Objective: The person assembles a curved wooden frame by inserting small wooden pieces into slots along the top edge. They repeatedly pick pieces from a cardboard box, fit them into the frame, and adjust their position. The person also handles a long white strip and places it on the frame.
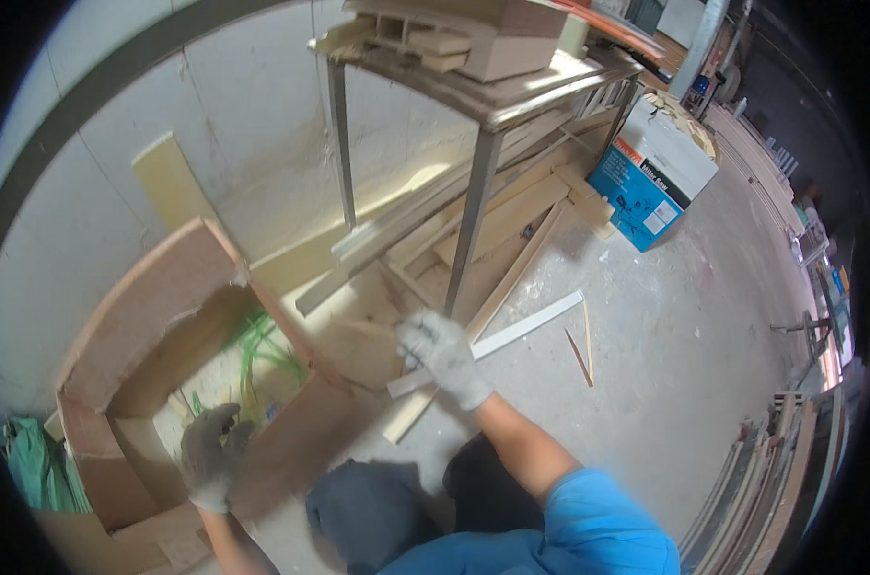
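Observation:
My left hand (212,458), in a grey work glove, is over the inside of an open cardboard box (133,350). Its fingers are bent but apart, with nothing visible between them. Tangled green plastic straps (262,353) lie in the box beyond it. My right hand (442,359), in a pale, stained glove, is above wooden strips on the floor, near a table leg. Its fingers are curled in; blur hides what they hold, if anything. Just below it lie a white strip (531,324) and a pale wooden strip (408,417).
A metal-legged table (425,81) carries boards and a block; planks (507,216) lie beneath it. A blue and white carton (650,172) full of scraps stands beyond. Thin offcuts (580,355) lie on the concrete floor. Long strips (765,489) are stacked at right, a green sack (42,465) at left.

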### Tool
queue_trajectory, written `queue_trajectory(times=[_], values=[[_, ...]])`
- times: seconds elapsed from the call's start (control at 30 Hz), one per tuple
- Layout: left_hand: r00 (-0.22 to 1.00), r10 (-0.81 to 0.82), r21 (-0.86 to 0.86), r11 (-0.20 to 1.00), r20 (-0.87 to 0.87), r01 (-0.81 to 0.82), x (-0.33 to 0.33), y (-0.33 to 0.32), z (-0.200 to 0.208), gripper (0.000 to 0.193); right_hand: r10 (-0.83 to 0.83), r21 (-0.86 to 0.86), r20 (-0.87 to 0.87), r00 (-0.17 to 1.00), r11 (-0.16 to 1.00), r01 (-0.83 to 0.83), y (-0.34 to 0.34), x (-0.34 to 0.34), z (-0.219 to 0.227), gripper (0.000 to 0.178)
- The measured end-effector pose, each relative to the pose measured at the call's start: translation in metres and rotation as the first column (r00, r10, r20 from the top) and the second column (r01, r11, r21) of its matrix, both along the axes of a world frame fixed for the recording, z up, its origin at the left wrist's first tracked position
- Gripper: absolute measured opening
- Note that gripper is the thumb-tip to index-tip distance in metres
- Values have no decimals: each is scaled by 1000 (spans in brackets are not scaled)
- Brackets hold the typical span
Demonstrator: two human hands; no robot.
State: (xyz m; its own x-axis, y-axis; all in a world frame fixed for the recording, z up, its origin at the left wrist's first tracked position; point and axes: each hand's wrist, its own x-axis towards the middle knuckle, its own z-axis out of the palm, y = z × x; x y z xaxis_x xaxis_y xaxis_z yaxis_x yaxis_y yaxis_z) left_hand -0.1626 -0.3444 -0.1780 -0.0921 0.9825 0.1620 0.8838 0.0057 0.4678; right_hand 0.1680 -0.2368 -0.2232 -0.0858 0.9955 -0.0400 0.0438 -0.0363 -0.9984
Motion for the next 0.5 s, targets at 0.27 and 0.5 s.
queue_trajectory(times=[0.27,0.5], values=[[1000,18,-28,999,4,-18,5,5,2,24,100,-59,-104,990,993,-107,3,14,-7,24],[998,58,-104,993,37,-54,5,4,3,24,105,-51,-267,958,991,-122,-2,22,2,25]])
